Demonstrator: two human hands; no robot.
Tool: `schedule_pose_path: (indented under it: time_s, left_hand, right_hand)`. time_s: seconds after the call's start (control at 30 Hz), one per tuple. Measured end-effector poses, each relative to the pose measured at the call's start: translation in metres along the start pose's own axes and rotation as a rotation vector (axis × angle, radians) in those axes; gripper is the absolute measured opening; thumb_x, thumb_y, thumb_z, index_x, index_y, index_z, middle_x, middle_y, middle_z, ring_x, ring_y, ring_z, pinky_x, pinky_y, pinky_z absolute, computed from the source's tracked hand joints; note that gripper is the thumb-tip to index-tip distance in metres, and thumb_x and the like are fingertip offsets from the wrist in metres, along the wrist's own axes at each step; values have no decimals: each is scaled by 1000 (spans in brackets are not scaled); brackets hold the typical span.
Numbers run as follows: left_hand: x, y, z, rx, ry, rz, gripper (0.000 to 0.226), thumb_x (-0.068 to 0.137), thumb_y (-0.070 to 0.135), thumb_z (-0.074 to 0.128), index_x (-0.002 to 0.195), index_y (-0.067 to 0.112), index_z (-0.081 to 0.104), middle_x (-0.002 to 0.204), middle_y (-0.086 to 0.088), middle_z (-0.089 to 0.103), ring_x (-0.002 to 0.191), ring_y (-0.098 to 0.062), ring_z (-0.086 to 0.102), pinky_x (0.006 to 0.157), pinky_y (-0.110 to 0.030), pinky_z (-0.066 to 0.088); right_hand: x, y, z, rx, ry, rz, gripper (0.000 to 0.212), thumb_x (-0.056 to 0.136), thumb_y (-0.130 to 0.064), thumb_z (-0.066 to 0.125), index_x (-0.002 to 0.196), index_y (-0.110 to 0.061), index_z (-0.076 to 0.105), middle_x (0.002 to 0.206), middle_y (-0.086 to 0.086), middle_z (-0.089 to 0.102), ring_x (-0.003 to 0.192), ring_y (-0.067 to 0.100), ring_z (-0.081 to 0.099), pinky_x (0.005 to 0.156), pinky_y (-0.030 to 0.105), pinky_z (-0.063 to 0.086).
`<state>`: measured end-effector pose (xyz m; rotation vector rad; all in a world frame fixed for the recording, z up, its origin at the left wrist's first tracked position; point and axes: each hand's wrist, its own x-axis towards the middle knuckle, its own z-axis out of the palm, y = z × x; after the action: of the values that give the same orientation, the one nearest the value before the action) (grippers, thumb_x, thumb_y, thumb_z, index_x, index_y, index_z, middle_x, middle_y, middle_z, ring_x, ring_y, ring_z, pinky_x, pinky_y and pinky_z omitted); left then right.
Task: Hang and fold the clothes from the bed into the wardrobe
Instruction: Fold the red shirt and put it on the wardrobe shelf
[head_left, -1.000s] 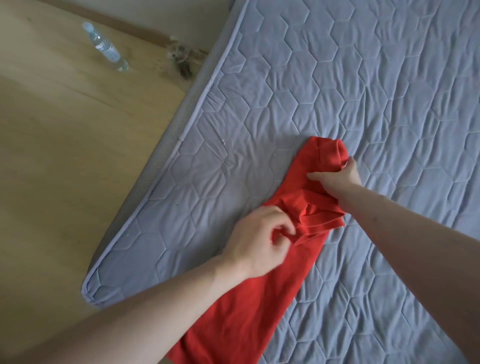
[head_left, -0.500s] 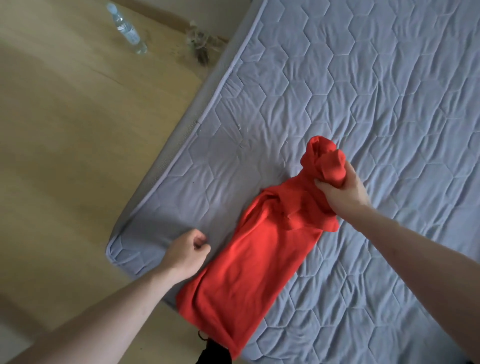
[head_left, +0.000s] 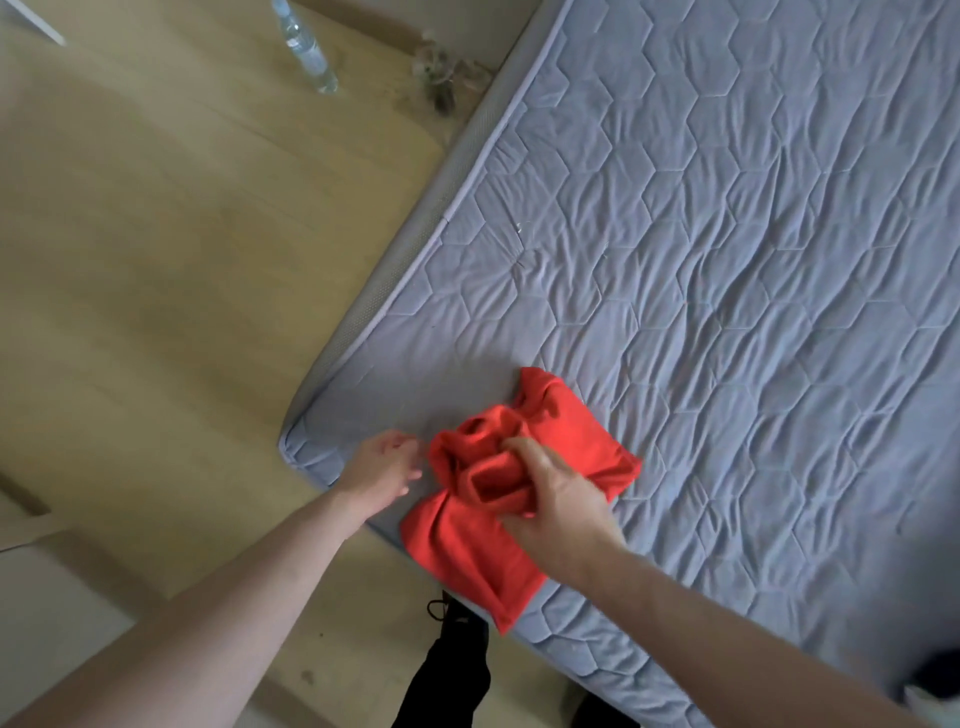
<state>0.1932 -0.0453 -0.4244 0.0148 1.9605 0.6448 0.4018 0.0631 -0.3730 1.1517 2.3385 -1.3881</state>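
Note:
A red garment (head_left: 576, 441) lies folded over on itself near the corner of the grey quilted mattress (head_left: 727, 234). My right hand (head_left: 558, 493) grips its bunched upper end and holds it on top of the lower half. My left hand (head_left: 382, 467) hovers just left of the garment above the mattress corner, fingers loosely curled and holding nothing. The garment's lower edge hangs slightly past the mattress edge.
The wooden floor (head_left: 182, 260) runs along the left of the bed. A clear plastic bottle (head_left: 306, 49) stands on it at the top, with a small tangle of debris (head_left: 441, 78) near the mattress side. My dark trouser leg and shoe (head_left: 452, 665) show below.
My right hand has carried the garment's upper end down toward me, folding it in half. My left hand has stayed beside it. The view has shifted, so the bed corner sits further right.

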Motion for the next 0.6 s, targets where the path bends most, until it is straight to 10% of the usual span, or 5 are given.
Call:
schedule_pose_path:
  time_s: [0.3,0.47,0.6]
  left_hand:
    - [-34,-18,-2,3,-4,34,25,100,22,58,109,2,71,106,-11,75,89,-24,69,84,-32,50]
    - [-48,-46,7,87,82,71,18,94,30,67,106,17,73,99,9,71,97,-11,66,79,-20,45]
    - [-73,-72,24,-30,110,138,37,73,39,81,102,21,66,101,-1,69,93,-12,67,83,-30,52]
  right_hand:
    - [-49,-7,89,-213,-253,-57,71,88,-22,62,148,-44,33,152,-16,36,141,14,38,102,36,47]
    - [-60,13,97,-236,-355,34,77,97,-27,55,162,-38,15,171,-8,6,157,15,5,128,39,6]
    - [-59,25,85,113,-315,86,86,94,-24,62,161,-40,10,167,-11,24,151,8,29,116,15,24]
